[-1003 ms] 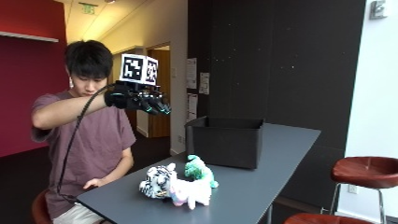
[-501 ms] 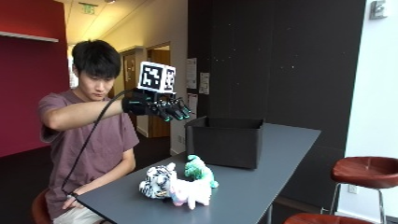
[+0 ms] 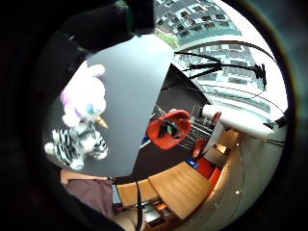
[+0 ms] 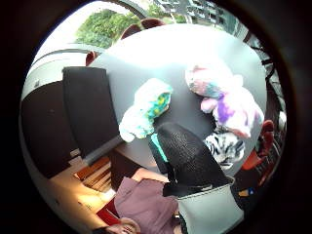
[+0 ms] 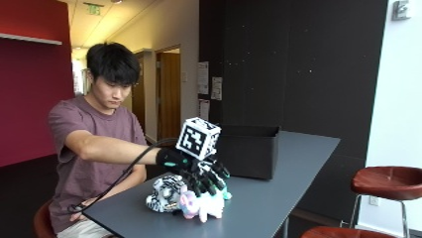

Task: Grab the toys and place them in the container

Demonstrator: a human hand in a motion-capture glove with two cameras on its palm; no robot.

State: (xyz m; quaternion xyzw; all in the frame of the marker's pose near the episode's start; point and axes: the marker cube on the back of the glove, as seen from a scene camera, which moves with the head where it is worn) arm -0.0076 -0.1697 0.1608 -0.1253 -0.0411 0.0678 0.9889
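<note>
Three plush toys lie together near the front end of the grey table (image 5: 277,198): a black-and-white striped one (image 5: 165,193), a pink and white unicorn (image 5: 201,207), and a teal one (image 5: 227,194) mostly hidden behind my hand. My gloved right hand (image 5: 198,176) hovers just above them, fingers spread and pointing down, holding nothing. The thumb side palm view shows the teal toy (image 4: 146,109), the unicorn (image 4: 229,100) and the striped toy (image 4: 224,146) below a gloved finger (image 4: 187,156). The black container (image 5: 247,151) stands open behind the toys.
The container (image 4: 87,114) sits a short way from the teal toy on the table (image 3: 130,96). The unicorn (image 3: 84,98) and striped toy (image 3: 79,144) lie close to the table's front edge. A red stool (image 5: 389,181) stands to the right, off the table.
My hand has come down from head height near the container to just over the toys. The toys have not moved.
</note>
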